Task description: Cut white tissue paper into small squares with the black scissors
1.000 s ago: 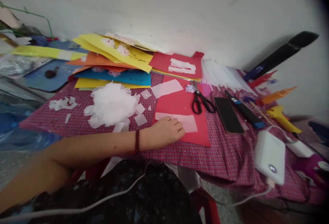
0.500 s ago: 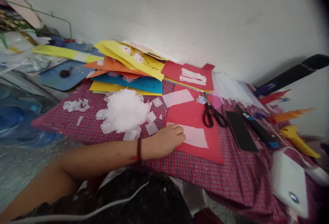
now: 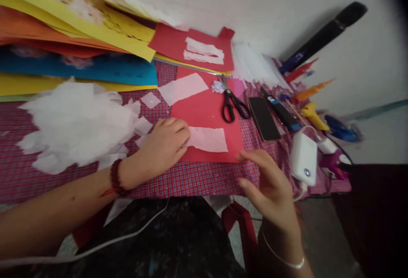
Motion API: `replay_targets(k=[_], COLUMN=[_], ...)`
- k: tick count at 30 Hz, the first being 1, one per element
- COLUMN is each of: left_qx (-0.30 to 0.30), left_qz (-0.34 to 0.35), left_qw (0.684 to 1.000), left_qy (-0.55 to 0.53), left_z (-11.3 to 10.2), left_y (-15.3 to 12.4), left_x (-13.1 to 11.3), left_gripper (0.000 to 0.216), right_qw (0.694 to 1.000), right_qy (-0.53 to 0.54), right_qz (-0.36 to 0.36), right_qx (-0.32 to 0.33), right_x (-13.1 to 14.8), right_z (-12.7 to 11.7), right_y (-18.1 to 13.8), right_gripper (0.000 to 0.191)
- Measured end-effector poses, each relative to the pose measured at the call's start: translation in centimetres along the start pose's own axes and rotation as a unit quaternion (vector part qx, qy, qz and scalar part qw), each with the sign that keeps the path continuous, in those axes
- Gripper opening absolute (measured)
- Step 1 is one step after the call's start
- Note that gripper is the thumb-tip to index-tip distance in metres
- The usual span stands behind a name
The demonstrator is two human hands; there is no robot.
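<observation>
My left hand lies on the left end of a white tissue paper strip, its fingers curled together over it. The strip rests flat on a red sheet of paper. My right hand hangs above the front right corner of that sheet, thumb and fingers apart, holding nothing. Another white tissue piece lies across the sheet's upper left edge. Black-handled scissors rest at the sheet's right side, beside a small speckled paper clump. What my left fingertips pinch is partly hidden.
A heap of white paper squares spreads at left on the checked cloth. Behind it are stacked coloured sheets. A phone, a utility knife, a white power bank and a yellow glue gun lie at right.
The view has swung right and closer to the table. My right hand has come into view, open. My left hand stays at the strip's left end, its fingers more curled.
</observation>
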State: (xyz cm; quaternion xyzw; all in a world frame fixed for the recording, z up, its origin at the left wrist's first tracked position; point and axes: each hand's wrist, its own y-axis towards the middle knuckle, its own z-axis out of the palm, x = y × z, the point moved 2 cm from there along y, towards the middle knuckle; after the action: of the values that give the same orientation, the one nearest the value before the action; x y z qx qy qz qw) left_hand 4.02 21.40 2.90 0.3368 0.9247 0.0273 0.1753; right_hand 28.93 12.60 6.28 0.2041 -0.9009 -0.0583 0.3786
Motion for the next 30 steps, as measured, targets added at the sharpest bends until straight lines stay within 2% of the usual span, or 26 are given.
replay_targets(k=[3,6,8,11,13,16,21,25,30], left_qx=[-0.004,-0.004,0.004,0.021,0.035,0.055,0.061,0.067,0.084], left_qz=[-0.001,-0.016,-0.031,-0.054,-0.059,-0.057,-0.042,-0.060,-0.076], left_qw=[1.000,0.999,0.999,0.997,0.997,0.997,0.997,0.996,0.993], left_qy=[-0.017,-0.035,-0.044,-0.048,-0.032,0.019,0.030,0.019,0.017], left_z=[0.1,0.2,0.1,-0.3,-0.9,-2.0,-2.6,-2.4,-2.1], left_y=[0.3,0.4,0.4,0.4,0.1,-0.3,-0.5,-0.3,-0.1], left_x=[0.2,0.2,0.3,0.5,0.7,1.0,1.5,1.9,2.1], left_gripper=[0.011,0.015,0.016,0.015,0.014,0.015,0.025,0.036,0.040], right_qw=[0.996,0.990,0.988,0.987,0.990,0.995,0.998,0.998,0.998], right_qy=[-0.060,-0.087,-0.098,-0.090,-0.056,0.000,0.043,0.050,0.032], right_qz=[0.012,-0.006,-0.030,-0.064,-0.061,-0.030,-0.003,0.025,0.056], right_qx=[0.069,0.112,0.113,0.115,0.111,0.092,0.044,0.003,-0.006], right_x=[-1.6,-2.8,-3.5,-4.6,-5.6,-6.7,-7.1,-7.1,-7.3], right_z=[0.6,1.7,2.2,2.5,2.5,2.4,2.5,2.6,2.8], right_y=[1.9,4.8,6.3,7.8,8.3,8.6,8.3,7.9,8.2], right_gripper=[0.067,0.068,0.056,0.024,0.012,0.011,0.017,0.021,0.025])
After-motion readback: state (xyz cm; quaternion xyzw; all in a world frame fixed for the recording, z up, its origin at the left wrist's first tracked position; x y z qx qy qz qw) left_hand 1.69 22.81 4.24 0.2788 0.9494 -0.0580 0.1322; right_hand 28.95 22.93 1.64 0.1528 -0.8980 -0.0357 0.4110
